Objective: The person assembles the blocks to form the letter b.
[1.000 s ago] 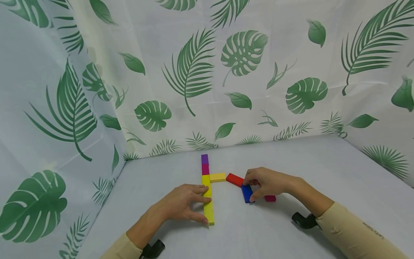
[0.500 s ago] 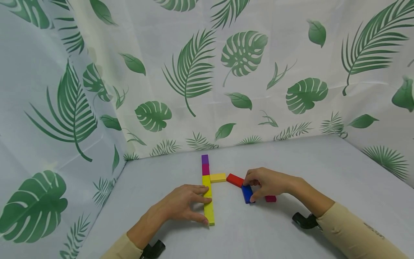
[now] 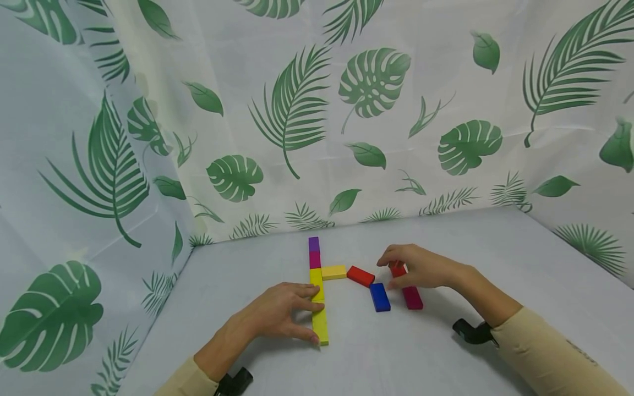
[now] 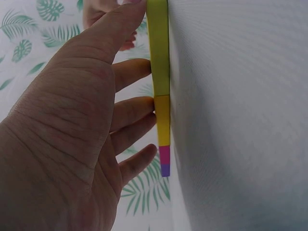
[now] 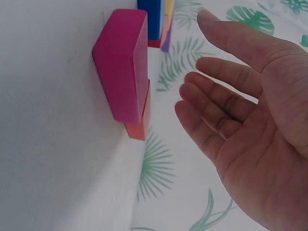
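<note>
A straight row of flat blocks runs away from me: two yellow blocks (image 3: 320, 325), a magenta block (image 3: 314, 259) and a purple block (image 3: 313, 244). My left hand (image 3: 279, 309) rests its spread fingertips on the yellow pair, thumb at the near end. From the row's right side juts an orange-yellow block (image 3: 334, 272). A red block (image 3: 360, 276) slants beyond it, and a blue block (image 3: 380, 297) meets its lower end. My right hand (image 3: 427, 268) hovers over a second red block (image 3: 398, 270) and a magenta block (image 3: 413, 299), fingers loose and holding nothing, as the right wrist view shows.
The blocks lie on a white cloth-covered table (image 3: 238, 264). Behind and beside it hangs a white curtain (image 3: 421, 66) with green leaf prints. Dark wrist cameras (image 3: 473, 331) sit below both sleeves.
My right hand has let go of the blue block and moved up and right over the red and magenta pair. The blue block stays by the red one; my left hand has not moved.
</note>
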Available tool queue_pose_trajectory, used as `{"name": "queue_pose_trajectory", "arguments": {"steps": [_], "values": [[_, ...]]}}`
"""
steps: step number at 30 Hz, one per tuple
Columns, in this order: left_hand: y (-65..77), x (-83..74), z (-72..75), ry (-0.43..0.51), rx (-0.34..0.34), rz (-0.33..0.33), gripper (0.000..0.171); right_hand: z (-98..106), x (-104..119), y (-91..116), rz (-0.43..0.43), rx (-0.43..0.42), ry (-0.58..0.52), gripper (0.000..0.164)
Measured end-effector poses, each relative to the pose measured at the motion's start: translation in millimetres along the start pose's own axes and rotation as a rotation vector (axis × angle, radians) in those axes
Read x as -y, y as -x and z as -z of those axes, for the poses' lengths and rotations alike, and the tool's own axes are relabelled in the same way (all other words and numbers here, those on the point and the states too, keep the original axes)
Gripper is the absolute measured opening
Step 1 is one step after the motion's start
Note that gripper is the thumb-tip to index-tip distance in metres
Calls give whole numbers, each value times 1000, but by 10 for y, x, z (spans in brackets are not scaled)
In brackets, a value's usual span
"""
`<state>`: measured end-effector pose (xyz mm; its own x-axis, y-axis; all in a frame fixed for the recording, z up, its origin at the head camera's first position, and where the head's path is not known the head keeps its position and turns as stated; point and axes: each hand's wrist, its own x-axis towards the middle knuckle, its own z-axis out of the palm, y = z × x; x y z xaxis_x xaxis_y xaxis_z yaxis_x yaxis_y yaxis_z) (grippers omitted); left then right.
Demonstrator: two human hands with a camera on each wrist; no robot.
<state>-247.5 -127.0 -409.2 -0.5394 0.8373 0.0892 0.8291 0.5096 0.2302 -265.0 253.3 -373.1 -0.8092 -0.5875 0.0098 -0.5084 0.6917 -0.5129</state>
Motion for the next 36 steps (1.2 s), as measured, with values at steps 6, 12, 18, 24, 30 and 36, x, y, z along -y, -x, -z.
{"name": "queue_pose_trajectory", "arguments": {"steps": [6, 12, 18, 24, 30, 36], "values": [[4, -5, 0, 5, 2, 4, 73, 15, -36, 3, -40, -10, 13, 48], [1, -1, -7, 4, 5, 7, 74, 15, -102, 7, -53, -21, 33, 49], [2, 5, -11, 7, 1, -1, 73, 12, -166, 0, -77, -28, 22, 50], [0, 16, -16, 7, -3, -2, 74, 32, -171, 1, -95, -37, 21, 53], [2, 8, -15, 17, 7, 11, 75, 34, -220, 5, -96, -46, 26, 53], [-6, -1, -4, 20, 18, 21, 74, 44, -251, 6, -107, -52, 15, 54]]}}
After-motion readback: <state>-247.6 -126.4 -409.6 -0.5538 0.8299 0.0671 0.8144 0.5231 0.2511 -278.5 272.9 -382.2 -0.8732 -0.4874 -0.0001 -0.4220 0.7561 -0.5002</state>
